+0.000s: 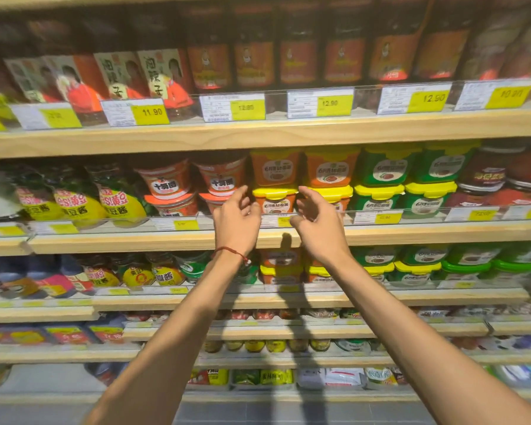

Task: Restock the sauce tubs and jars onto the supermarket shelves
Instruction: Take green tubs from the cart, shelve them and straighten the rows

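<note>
Both hands are raised to the second shelf (pixel 129 242), at its front edge near the middle. The left hand (pixel 236 217) and the right hand (pixel 318 223) hold nothing. Their fingers are loosely curled and their palms face each other. Between them stands a yellow-lidded orange tub (pixel 273 200), just behind the clear price rail (pixel 362 217), with another orange tub (pixel 275 168) stacked on it. Whether either hand touches it I cannot tell. Red tubs (pixel 166 180) stand to its left and green tubs (pixel 379 197) further to its right. A red cord (pixel 229 250) circles the left wrist.
</note>
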`<state>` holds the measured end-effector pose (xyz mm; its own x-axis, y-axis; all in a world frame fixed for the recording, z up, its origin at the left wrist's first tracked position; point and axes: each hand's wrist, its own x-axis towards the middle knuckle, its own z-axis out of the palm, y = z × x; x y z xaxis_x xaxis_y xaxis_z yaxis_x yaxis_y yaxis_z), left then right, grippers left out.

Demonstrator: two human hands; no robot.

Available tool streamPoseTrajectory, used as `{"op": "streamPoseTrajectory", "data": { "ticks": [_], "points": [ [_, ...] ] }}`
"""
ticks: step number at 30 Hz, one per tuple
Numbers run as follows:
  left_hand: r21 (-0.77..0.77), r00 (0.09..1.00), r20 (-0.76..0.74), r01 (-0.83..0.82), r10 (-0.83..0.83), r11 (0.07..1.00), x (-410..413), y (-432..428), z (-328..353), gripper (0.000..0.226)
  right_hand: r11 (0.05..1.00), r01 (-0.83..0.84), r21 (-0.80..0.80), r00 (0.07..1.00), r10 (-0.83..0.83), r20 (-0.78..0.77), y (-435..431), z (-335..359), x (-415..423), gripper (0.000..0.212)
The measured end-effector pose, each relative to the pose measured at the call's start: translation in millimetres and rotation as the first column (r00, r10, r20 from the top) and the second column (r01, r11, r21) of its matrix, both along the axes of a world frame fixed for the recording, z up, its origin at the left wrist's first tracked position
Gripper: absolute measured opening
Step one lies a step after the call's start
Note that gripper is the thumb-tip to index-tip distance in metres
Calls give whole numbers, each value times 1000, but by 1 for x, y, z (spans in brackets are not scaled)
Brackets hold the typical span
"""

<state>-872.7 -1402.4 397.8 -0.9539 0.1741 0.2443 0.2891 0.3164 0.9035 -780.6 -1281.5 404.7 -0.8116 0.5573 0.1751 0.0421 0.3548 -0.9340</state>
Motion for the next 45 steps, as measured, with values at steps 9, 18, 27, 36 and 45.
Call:
{"op": "streamPoseTrajectory", "data": {
  "ticks": [9,18,27,36,45],
  "points": [
    [-303,984,-69,137,-165,943,-31,-3,6,41,988,97,118,977,-117,181,-23,13,-36,81],
    [-155,996,-21,80,-84,985,-36,6,8,42,984,133,117,953,-160,258,-14,20,-53,61],
    [-53,998,27,58,-56,997,-38,2,4,59,983,144,112,972,-161,169,-12,16,-39,62],
    [-53,998,-15,56,-57,997,-32,0,5,63,965,258,39,966,-259,21,-7,12,-29,48],
    [-74,998,-50,46,-49,996,-37,2,2,61,938,346,5,938,-345,-43,-5,1,-37,43]
  ]
}}
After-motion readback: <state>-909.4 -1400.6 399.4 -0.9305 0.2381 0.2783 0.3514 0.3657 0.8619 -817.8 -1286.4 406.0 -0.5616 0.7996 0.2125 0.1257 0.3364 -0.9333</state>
